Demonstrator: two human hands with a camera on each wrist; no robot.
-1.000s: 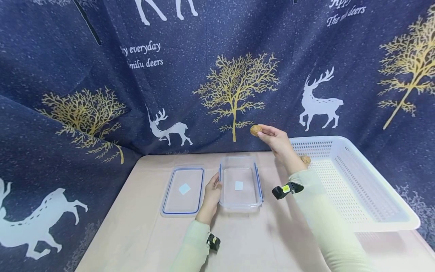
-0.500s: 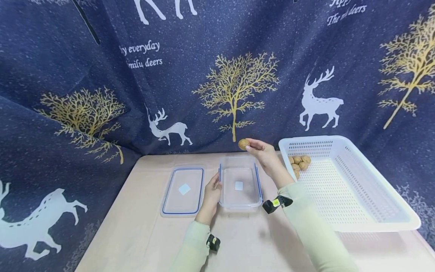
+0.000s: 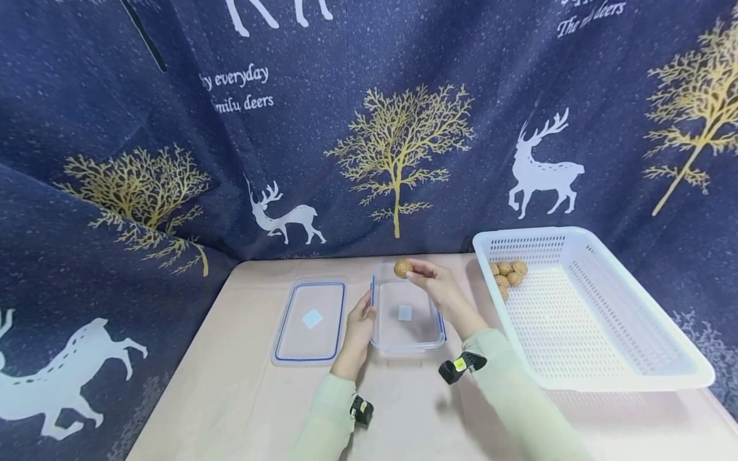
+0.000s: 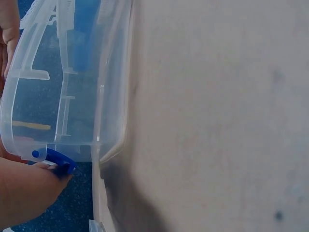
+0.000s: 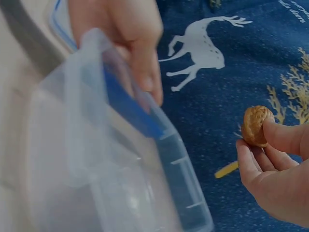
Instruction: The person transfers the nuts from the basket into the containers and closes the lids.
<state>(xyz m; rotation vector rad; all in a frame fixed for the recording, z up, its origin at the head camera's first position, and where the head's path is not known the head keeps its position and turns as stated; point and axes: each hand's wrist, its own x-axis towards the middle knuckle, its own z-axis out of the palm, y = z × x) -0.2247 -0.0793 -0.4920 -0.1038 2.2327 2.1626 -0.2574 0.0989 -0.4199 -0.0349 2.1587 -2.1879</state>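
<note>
My right hand (image 3: 439,288) pinches a walnut (image 3: 403,269) between thumb and fingertips, above the far part of a clear plastic food container (image 3: 408,342). In the right wrist view the walnut (image 5: 256,126) shows wrinkled and tan, apart from the container. My left hand (image 3: 359,328) grips the container's left side by a blue latch (image 4: 60,159); some of its fingers are hidden behind the wall. The container stands uncovered, with a pale square label on its bottom. To its left a clear lid (image 3: 311,320) with a blue seal lies flat on the table.
On the right stands a large white perforated basket (image 3: 611,384), with several walnuts (image 3: 510,272) in its far left corner. A pale cloth covers the table (image 3: 230,410). A dark blue curtain (image 3: 357,38) with deer and trees hangs behind it.
My right hand has carried the walnut left and down, from beside the basket to over the container. Walnuts in the basket came into view behind the arm. My left hand has stayed put.
</note>
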